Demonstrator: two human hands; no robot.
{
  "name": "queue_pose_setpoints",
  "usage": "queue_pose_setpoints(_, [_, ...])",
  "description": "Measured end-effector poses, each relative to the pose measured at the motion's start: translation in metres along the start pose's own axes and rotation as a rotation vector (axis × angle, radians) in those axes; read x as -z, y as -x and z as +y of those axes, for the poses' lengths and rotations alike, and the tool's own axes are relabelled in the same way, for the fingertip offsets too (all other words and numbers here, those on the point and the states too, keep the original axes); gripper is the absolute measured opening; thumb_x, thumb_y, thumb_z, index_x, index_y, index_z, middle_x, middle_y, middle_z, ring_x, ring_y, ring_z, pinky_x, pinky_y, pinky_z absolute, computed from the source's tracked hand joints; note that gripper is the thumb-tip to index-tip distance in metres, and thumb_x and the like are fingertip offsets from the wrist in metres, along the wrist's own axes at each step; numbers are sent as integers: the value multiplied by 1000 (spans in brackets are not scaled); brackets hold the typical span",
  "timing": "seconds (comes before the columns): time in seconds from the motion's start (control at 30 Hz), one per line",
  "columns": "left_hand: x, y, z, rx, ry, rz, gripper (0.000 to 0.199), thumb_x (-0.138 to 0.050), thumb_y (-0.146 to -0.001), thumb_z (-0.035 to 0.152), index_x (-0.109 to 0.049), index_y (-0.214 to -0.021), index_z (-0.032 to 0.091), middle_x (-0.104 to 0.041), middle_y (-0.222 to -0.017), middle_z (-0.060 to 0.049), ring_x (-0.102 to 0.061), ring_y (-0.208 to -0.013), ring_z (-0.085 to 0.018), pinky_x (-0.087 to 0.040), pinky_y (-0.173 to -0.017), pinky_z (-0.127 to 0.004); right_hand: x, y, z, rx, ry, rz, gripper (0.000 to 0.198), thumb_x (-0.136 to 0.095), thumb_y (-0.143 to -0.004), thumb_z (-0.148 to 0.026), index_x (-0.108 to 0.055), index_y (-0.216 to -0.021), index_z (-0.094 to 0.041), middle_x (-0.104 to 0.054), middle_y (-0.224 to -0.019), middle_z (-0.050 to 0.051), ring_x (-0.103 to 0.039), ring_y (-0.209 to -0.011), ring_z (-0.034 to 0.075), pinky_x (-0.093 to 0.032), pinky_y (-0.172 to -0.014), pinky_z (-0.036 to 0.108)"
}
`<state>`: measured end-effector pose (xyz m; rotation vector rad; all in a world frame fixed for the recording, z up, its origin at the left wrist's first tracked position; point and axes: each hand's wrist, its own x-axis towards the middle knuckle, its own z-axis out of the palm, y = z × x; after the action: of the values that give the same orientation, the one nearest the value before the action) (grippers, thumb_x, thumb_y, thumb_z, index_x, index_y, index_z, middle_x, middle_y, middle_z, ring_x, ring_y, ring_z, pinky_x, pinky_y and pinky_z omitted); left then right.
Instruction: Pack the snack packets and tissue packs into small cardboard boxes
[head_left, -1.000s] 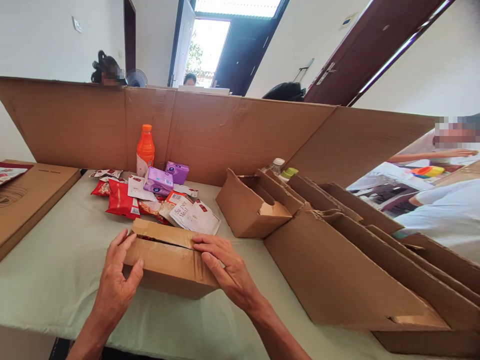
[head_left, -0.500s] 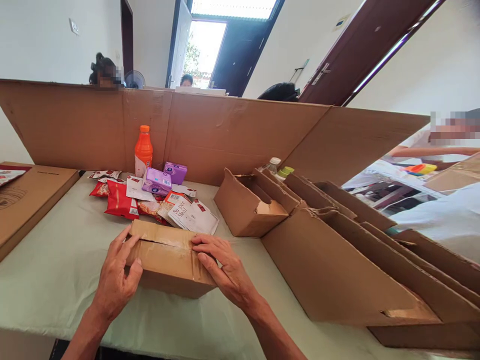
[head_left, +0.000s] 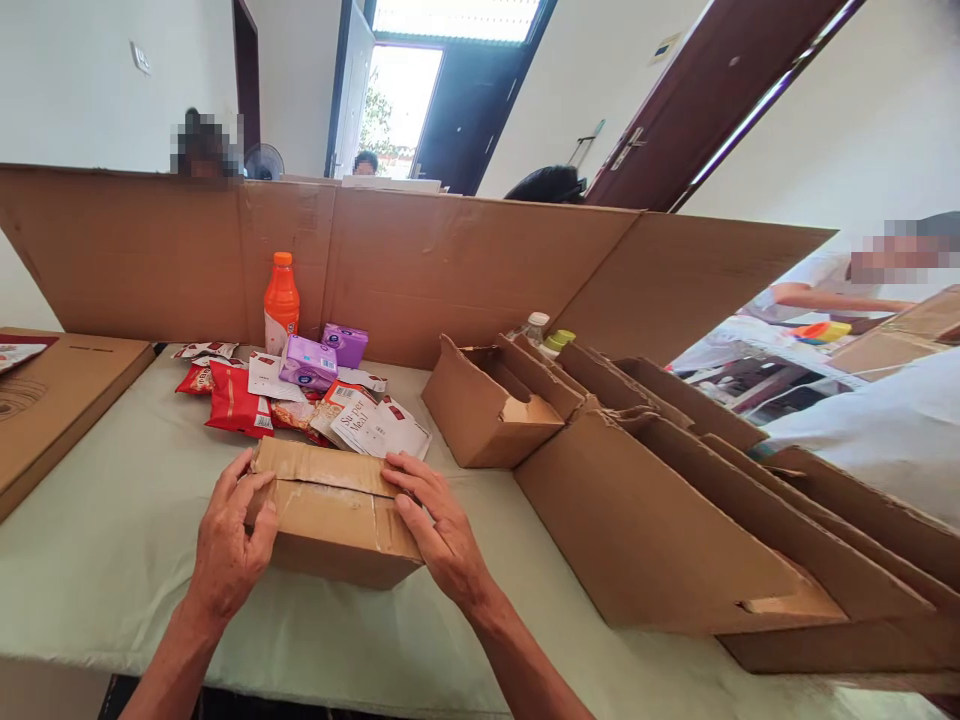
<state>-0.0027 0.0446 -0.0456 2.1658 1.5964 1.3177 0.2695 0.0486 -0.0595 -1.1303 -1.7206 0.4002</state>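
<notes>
A small brown cardboard box (head_left: 337,515) with its top flaps folded over stands in front of me on the pale green tablecloth. A narrow gap shows between the flaps. My left hand (head_left: 234,530) grips the box's left end, fingers on the top edge and thumb against the near side. Around the right end are the fingers of my right hand (head_left: 433,515), with the thumb near the top's right corner. Just behind the box lie white packets (head_left: 382,428), a red snack bag (head_left: 238,398) and two purple packs (head_left: 309,362). An orange bottle (head_left: 281,305) stands upright behind them.
Open cardboard bins (head_left: 645,530) fill the right side, with bottles (head_left: 536,325) in one at the back. A flat cardboard box (head_left: 75,400) lies at the left. A tall cardboard screen (head_left: 450,270) closes off the back. Other people are beyond it and at the far right.
The view has shifted slightly. Both hands stay on the box, and the right hand's fingers sit a little more upright along its right end. The items behind have not moved.
</notes>
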Motion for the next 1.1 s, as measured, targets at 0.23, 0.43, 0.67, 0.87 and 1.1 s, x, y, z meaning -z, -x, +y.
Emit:
queue_pose_setpoints(0.23, [-5, -3, -4, 27, 17, 41, 29, -48, -97, 36, -66, -112, 19, -59, -139, -17, -59, -129, -29, -52, -104, -49, -6, 1, 6, -1, -82, 70, 25, -53, -99, -36, -75, -106, -26, -69, -133, 10, -57, -131, 28, -44, -112, 52])
queue_pose_setpoints(0.43, [-7, -3, -6, 28, 37, 61, 33, -47, -97, 39, -65, -112, 17, -60, -136, -19, -59, -128, -31, -51, -104, -51, -7, 0, 5, -19, -107, 80, 23, -54, -97, -36, -75, -101, -27, -69, -132, 9, -58, -130, 28, -45, -111, 52])
queue_pose_setpoints(0.67, [-8, -3, -5, 29, 49, 80, 30, -48, -96, 37, -65, -111, 17, -61, -134, -19, -60, -128, -31, -51, -104, -50, -9, -1, 5, -24, -126, 90, 23, -53, -97, -36, -74, -99, -25, -70, -131, 10, -58, -130, 28, -45, -110, 51])
queue_pose_setpoints(0.87, [-9, -2, -6, 42, 65, 68, 30, -48, -95, 37, -65, -111, 18, -60, -136, -18, -59, -129, -30, -49, -106, -51, -10, -1, 6, -25, -113, 107, 20, -54, -96, -35, -72, -95, -26, -71, -129, 10, -60, -127, 28, -45, -109, 51])
queue_pose_setpoints(1.1, [-9, -2, -6, 56, 73, 69, 29, -48, -95, 36, -64, -112, 19, -59, -138, -17, -57, -131, -30, -48, -107, -50, -9, -1, 4, -27, -118, 117, 19, -54, -95, -34, -72, -92, -26, -72, -126, 8, -60, -127, 28, -44, -110, 51])
